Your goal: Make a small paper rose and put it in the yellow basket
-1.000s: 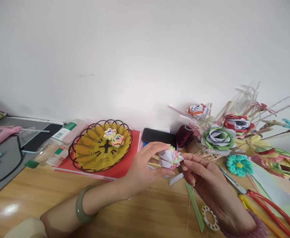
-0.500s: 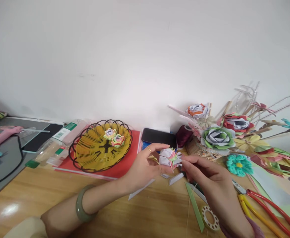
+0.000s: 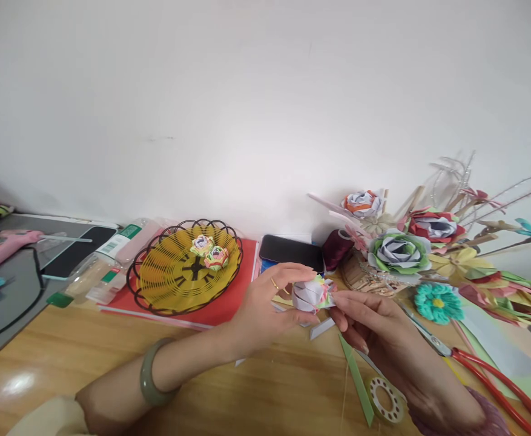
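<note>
A small folded paper flower (image 3: 309, 295), white with pink, green and yellow edges, is held up between my two hands above the table. My left hand (image 3: 265, 303) grips its left side, thumb below and fingers above. On the flower's right side, the thumb and fingertips of my right hand (image 3: 374, 321) pinch an edge of the paper. Beneath the hands lie white paper strips (image 3: 322, 328) and a green paper strip (image 3: 356, 380). A roll of tape (image 3: 384, 399) sits just below my right hand.
A yellow woven basket (image 3: 169, 297) with two small paper flowers (image 3: 209, 252) stands on red paper (image 3: 247, 266). Behind my hands are a phone (image 3: 291, 252) and dark thread spool (image 3: 336, 248). Finished flowers (image 3: 399, 251) and red-handled scissors (image 3: 496, 381) lie right; a pink glue gun (image 3: 8, 247) lies left.
The paper flower has turned slightly between my hands, showing more of its white side. My right hand has shifted its grip and rolled, with its lower fingers now showing under the flower.
</note>
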Tool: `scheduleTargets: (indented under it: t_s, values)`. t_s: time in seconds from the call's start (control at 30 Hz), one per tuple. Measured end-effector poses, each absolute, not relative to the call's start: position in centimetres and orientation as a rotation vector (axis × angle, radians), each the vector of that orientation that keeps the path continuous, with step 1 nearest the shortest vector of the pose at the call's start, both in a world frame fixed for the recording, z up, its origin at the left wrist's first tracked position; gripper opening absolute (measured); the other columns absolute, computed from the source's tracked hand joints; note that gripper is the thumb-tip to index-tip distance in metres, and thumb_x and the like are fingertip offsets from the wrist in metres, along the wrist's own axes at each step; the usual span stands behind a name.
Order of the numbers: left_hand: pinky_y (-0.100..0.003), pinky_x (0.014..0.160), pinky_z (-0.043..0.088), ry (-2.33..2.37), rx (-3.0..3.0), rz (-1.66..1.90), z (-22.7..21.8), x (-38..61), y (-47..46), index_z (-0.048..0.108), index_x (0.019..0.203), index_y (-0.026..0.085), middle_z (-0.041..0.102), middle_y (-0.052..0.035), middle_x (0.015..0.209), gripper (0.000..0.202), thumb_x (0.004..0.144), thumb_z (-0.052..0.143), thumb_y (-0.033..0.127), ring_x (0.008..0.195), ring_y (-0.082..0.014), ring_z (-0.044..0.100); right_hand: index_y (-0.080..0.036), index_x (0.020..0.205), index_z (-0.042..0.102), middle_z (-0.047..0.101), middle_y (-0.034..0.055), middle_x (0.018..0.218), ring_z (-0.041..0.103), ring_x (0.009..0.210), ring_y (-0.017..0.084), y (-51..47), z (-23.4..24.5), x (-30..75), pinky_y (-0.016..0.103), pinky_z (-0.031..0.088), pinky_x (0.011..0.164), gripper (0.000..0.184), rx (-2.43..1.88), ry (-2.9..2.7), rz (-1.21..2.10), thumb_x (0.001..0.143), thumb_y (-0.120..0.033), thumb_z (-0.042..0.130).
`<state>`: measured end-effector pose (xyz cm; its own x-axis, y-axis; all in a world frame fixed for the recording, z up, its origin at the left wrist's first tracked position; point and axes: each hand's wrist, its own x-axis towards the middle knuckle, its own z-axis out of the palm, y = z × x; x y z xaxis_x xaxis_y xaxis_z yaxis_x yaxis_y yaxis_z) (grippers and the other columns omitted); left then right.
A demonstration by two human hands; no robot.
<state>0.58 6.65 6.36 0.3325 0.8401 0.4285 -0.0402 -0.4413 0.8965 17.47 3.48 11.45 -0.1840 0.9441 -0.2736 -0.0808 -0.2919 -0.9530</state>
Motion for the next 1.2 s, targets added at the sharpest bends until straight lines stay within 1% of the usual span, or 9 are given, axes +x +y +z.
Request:
scheduleTargets:
  t_s: [0.13,0.27,0.43,0.53,0.73,0.93,1.07,1.2]
  values:
    - [-0.028,0.076,0.048,0.684,1.764,1.284,5.9,0.5,6.6,0.059,0.107,0.022,0.059,-0.0092,0.116,0.043,0.067,0.071,0.033,0.107,-0.0215,0.052,-0.014,0.049,0.058,0.045,-0.0050,0.045,0.027,0.038,0.003,3.4,11.3,17.3,0.023,0.015,0.041,0.034,-1.271,-1.075,1.584,0.064,-0.042,0.072]
    - [-0.028,0.078,0.047,0.715,1.722,1.257,6.2,0.5,6.3,0.058,0.107,0.024,0.058,-0.0078,0.117,0.044,0.066,0.072,0.031,0.109,-0.0212,0.051,-0.014,0.051,0.060,0.044,-0.0055,0.043,0.024,0.038,0.003,3.3,11.0,17.2,0.023,0.015,0.042,0.033,-1.300,-1.080,1.510,0.066,-0.042,0.071]
    - [-0.027,0.074,0.048,0.779,1.508,1.163,6.8,0.7,6.1,0.057,0.107,0.022,0.060,-0.0071,0.111,0.048,0.064,0.074,0.032,0.095,-0.0192,0.057,-0.015,0.057,0.066,0.054,-0.0029,0.052,0.029,0.038,0.002,3.3,11.1,17.0,0.022,0.019,0.042,0.026,-1.222,-1.044,1.529,0.065,-0.039,0.073]
    - [-0.028,0.075,0.048,0.781,1.455,1.143,6.9,0.7,6.1,0.058,0.107,0.022,0.060,-0.0067,0.110,0.050,0.062,0.075,0.033,0.093,-0.0190,0.057,-0.015,0.064,0.069,0.057,-0.0022,0.054,0.032,0.038,0.002,3.3,11.2,17.0,0.021,0.020,0.041,0.023,-1.215,-1.027,1.542,0.063,-0.037,0.075]
    - [-0.026,0.075,0.048,0.756,1.540,1.163,6.6,0.6,5.9,0.056,0.107,0.023,0.060,-0.0058,0.112,0.048,0.064,0.074,0.033,0.097,-0.0180,0.056,-0.014,0.056,0.066,0.055,-0.0024,0.050,0.031,0.036,0.001,3.2,10.8,17.3,0.020,0.020,0.039,0.028,-1.288,-1.091,1.484,0.066,-0.039,0.073]
    - [-0.027,0.076,0.049,0.736,1.654,1.218,6.6,0.7,5.8,0.057,0.106,0.022,0.059,-0.0083,0.114,0.044,0.066,0.072,0.032,0.104,-0.0205,0.054,-0.014,0.055,0.066,0.056,-0.0010,0.049,0.028,0.035,0.001,3.3,10.8,17.1,0.021,0.016,0.037,0.030,-1.349,-1.098,1.443,0.060,-0.042,0.075]
    - [-0.027,0.075,0.050,0.683,1.682,1.257,6.5,0.8,5.8,0.057,0.104,0.023,0.058,-0.0085,0.115,0.040,0.067,0.072,0.029,0.103,-0.0195,0.055,-0.014,0.056,0.066,0.057,-0.0005,0.047,0.025,0.036,0.002,3.4,10.5,17.2,0.021,0.013,0.036,0.029,-1.362,-1.087,1.444,0.058,-0.042,0.076]
    - [-0.027,0.074,0.050,0.684,1.678,1.242,6.4,0.8,5.7,0.057,0.104,0.022,0.058,-0.0091,0.114,0.041,0.066,0.073,0.028,0.101,-0.0195,0.056,-0.015,0.054,0.065,0.052,-0.0019,0.042,0.026,0.039,0.004,3.3,10.0,17.3,0.021,0.013,0.038,0.027,-1.402,-1.051,1.449,0.049,-0.037,0.081]
